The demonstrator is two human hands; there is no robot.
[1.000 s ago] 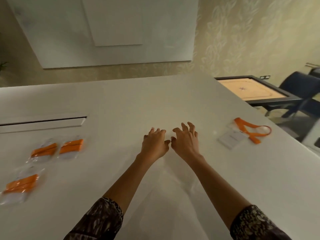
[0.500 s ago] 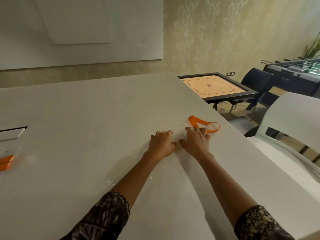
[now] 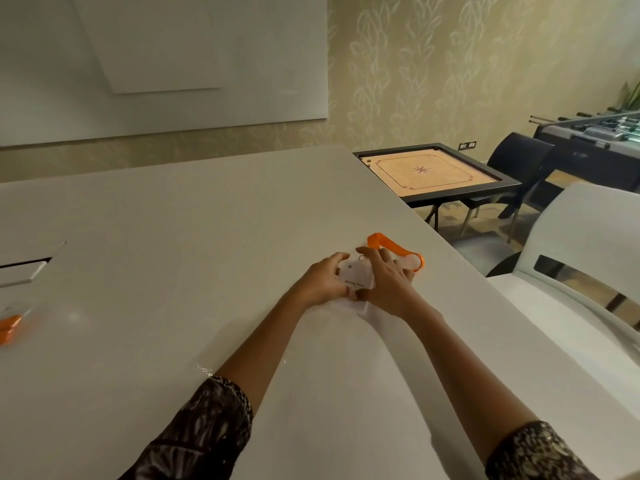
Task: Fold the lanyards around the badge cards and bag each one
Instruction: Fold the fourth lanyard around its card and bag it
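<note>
A white badge card (image 3: pixel 356 277) with small print lies on the white table (image 3: pixel 173 237) near its right edge. Both my hands hold it: my left hand (image 3: pixel 320 280) grips its left side, my right hand (image 3: pixel 388 278) its right side. The card's orange lanyard (image 3: pixel 394 247) trails in a loop beyond my right fingers, flat on the table. At the far left edge, part of a bagged orange lanyard (image 3: pixel 8 329) shows.
A slot with a raised flap (image 3: pixel 24 271) is set in the table at left. Right of the table stand a white chair (image 3: pixel 588 258), a carrom board (image 3: pixel 436 173), dark blue chairs (image 3: pixel 519 164) and a foosball table (image 3: pixel 588 133).
My view has swung right, so the bagged lanyards at left have mostly left the frame. Both hands have moved right from the bare table to the badge card and taken hold of it.
</note>
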